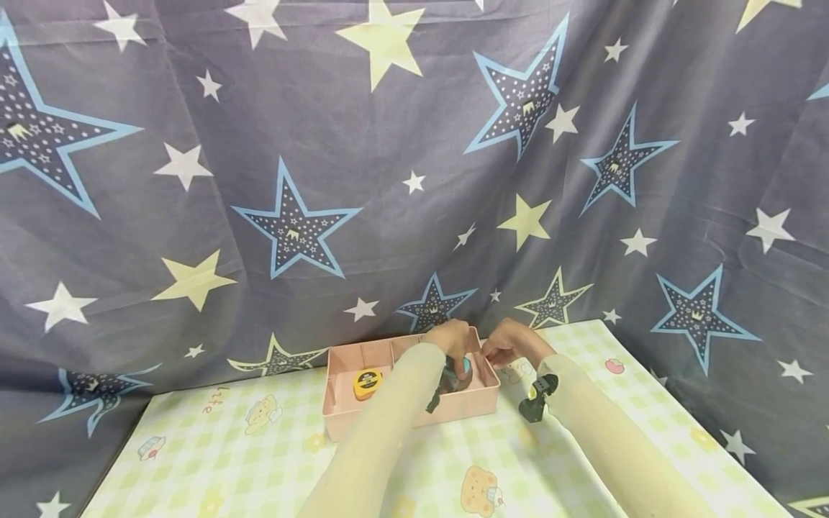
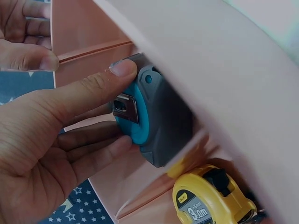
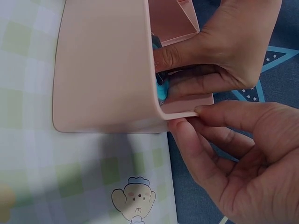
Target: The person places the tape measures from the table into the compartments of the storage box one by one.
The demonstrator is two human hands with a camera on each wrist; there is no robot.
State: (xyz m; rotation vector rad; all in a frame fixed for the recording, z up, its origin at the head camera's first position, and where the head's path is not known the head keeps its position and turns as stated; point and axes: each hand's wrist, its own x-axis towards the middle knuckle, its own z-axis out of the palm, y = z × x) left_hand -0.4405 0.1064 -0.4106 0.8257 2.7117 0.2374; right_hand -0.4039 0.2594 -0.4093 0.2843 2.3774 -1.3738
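Observation:
A pink divided box point(image 1: 414, 417) stands against the back of the table. My left hand point(image 1: 451, 339) reaches into its right end and grips a grey and teal tape measure point(image 2: 163, 112), thumb on one side and fingers on the other. The metal hook of the tape faces the palm in the left wrist view. My right hand point(image 3: 247, 149) pinches the rim at the box's right end between thumb and forefinger. A yellow tape measure point(image 1: 367, 384) marked 3.0m lies in a compartment left of my left hand. My left forearm covers the middle of the box in the head view.
A green and white checked cloth point(image 1: 259, 460) with cartoon prints covers the table. Right behind the box hangs a dark grey star-patterned curtain point(image 1: 311, 302), which also runs along the right side. A black strap mount point(image 1: 539, 397) sits on my right wrist.

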